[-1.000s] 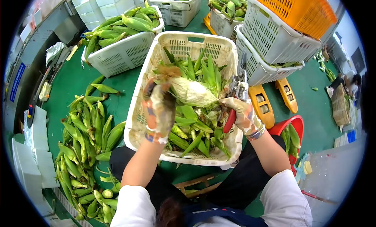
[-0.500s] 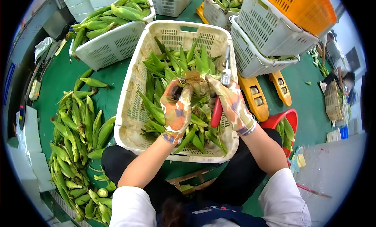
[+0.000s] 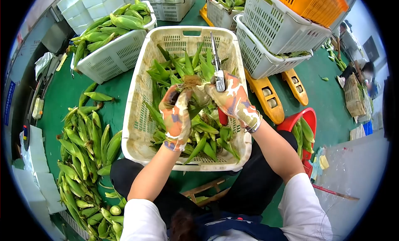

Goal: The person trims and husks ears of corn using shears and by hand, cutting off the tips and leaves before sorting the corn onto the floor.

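Observation:
Over a white crate (image 3: 134, 135) of green husks, my gloved left hand (image 3: 176, 116) is closed on a corn cob (image 3: 193, 84) with its brown silk facing up. My gloved right hand (image 3: 232, 100) pinches the pale husk at the cob's right side. Shears (image 3: 216, 60) with a red handle are also held in that hand, their metal blades pointing up and away. Both hands are close together, and the lower part of the cob is mostly hidden.
Unhusked corn (image 3: 79, 158) lies heaped on the green floor at left. Corn-filled crates (image 3: 110, 56) stand behind. Stacked crates (image 3: 270, 29), yellow forks (image 3: 266, 97) and a red bucket (image 3: 314, 116) are at right. A person (image 3: 368, 72) sits far right.
The cob has turned from lying sideways to silk end up, between both hands. My hands have come closer together. The shears' blades now stand clear above my right hand.

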